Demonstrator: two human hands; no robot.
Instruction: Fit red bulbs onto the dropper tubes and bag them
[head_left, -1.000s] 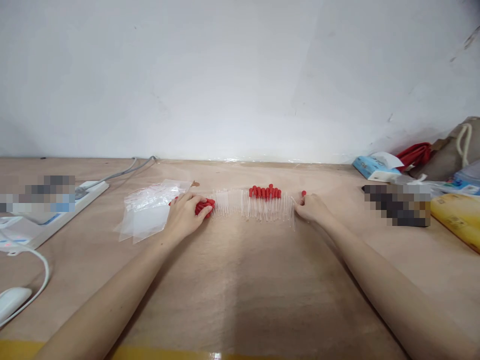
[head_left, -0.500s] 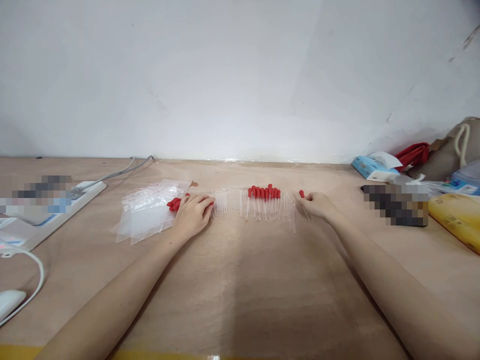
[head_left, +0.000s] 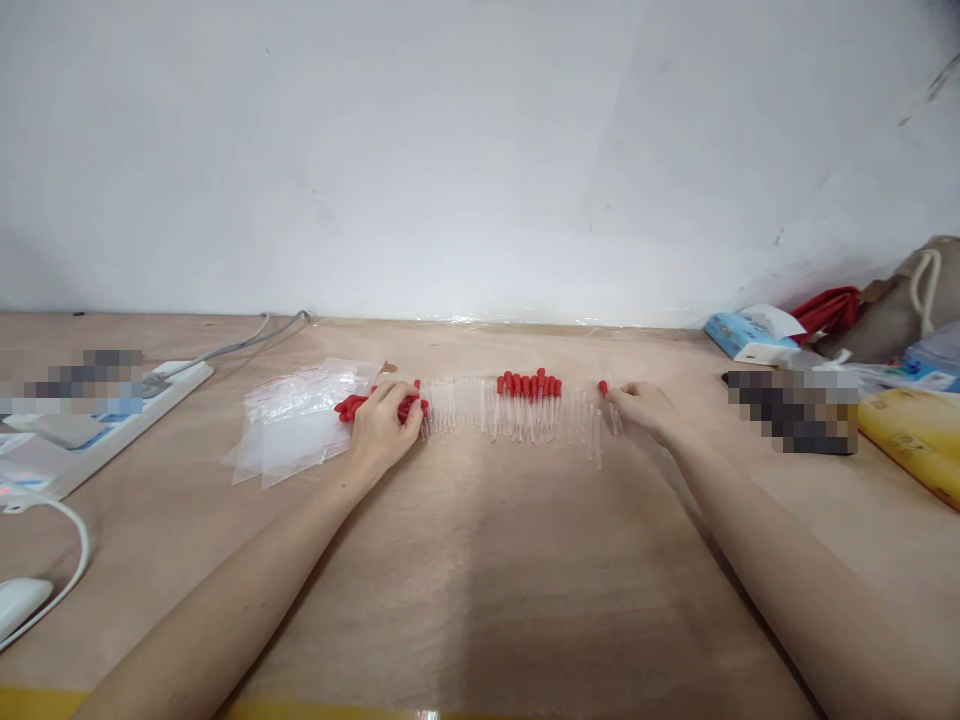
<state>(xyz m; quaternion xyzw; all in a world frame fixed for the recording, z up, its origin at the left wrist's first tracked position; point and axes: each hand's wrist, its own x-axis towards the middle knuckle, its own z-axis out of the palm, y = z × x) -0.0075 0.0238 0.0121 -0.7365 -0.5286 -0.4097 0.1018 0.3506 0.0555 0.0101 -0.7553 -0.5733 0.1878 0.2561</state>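
Head view: left grip [head_left: 384, 424] atop red caps [head_left: 349, 409], hold unclear; right grip [head_left: 639, 406] pinching tube [head_left: 616, 417].

Tubes [head_left: 469, 405], plastic bags [head_left: 296, 430] on tabletop [head_left: 420, 570]

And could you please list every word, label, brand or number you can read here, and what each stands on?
None can be read.
Yellow package: printed marks, too blurred.
Blue and white tissue pack: markings too small.
Red-topped clear tubes: no lettering visible.
Clear bags: no legible text.
Pixelated areas: anything beneath is hidden.
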